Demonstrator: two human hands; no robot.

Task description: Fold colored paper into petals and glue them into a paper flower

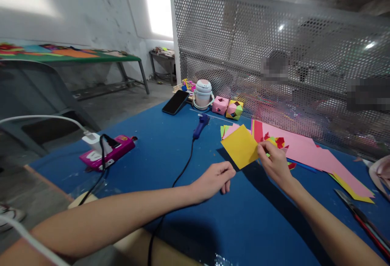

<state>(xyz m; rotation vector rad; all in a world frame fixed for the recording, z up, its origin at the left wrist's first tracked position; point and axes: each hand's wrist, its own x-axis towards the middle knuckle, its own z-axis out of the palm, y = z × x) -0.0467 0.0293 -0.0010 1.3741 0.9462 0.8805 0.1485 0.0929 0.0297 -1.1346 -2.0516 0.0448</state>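
A square sheet of yellow paper (239, 147) is held up above the blue table, one corner pinched in my right hand (272, 161). My left hand (214, 179) is just below and left of the sheet, apart from it, with its fingers curled in and nothing visible in them. Behind the sheet are small scraps of pink and green paper (227, 130). Partly covered by my right hand is a heap of red and yellow folded paper pieces (278, 141). A blue glue gun (201, 125) rests beyond my left hand, its black cord passing under my left forearm.
Pink paper sheets (307, 148) lie at the right, near a red-handled cutter (362, 219). Along the back stand a white jug (203, 94), two folded paper balls (227, 107) and a phone (176, 102). A magenta power strip (108, 152) sits left; a perforated metal panel (243, 34) borders the table.
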